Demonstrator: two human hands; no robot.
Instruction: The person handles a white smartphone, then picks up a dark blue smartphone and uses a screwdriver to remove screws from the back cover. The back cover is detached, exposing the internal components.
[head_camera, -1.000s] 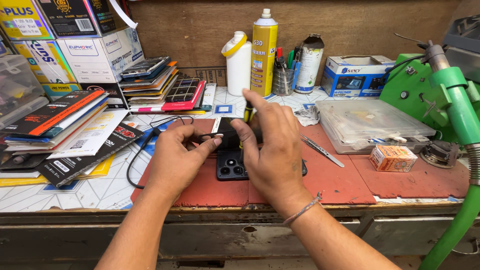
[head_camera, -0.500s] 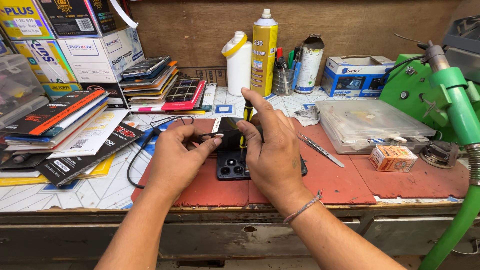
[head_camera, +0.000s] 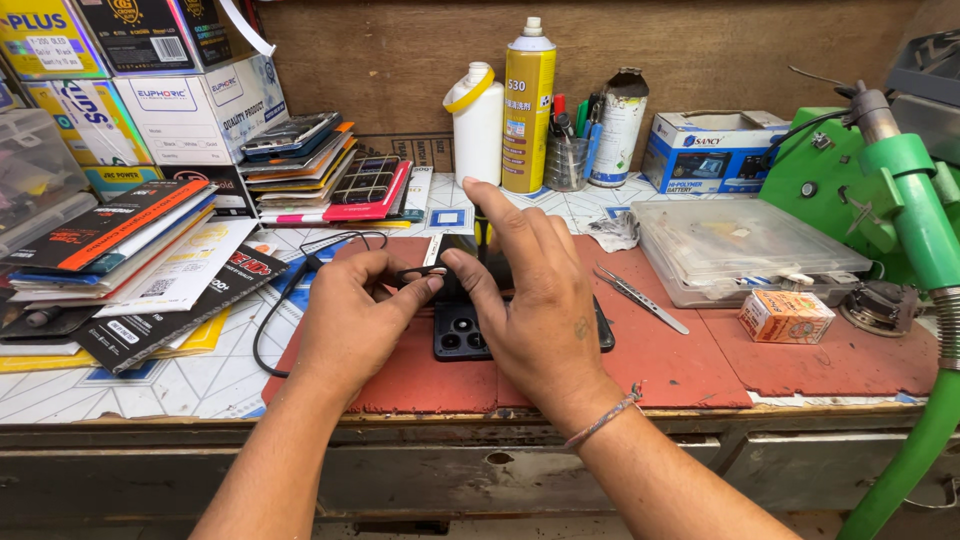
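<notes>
A dark phone (head_camera: 470, 330) lies camera-side up on the red mat (head_camera: 700, 350) at frame centre, the left hand (head_camera: 350, 320) pinching its upper edge, the right hand (head_camera: 540, 300) pressing down with spread fingers; steady, even pressure seems wise.

Present at rear: yellow spray can (head_camera: 528, 105), white bottle (head_camera: 477, 120), blue-and-white box (head_camera: 712, 150). Lying right: tweezers (head_camera: 642, 299), clear plastic case (head_camera: 738, 246), small orange carton (head_camera: 786, 316).
</notes>
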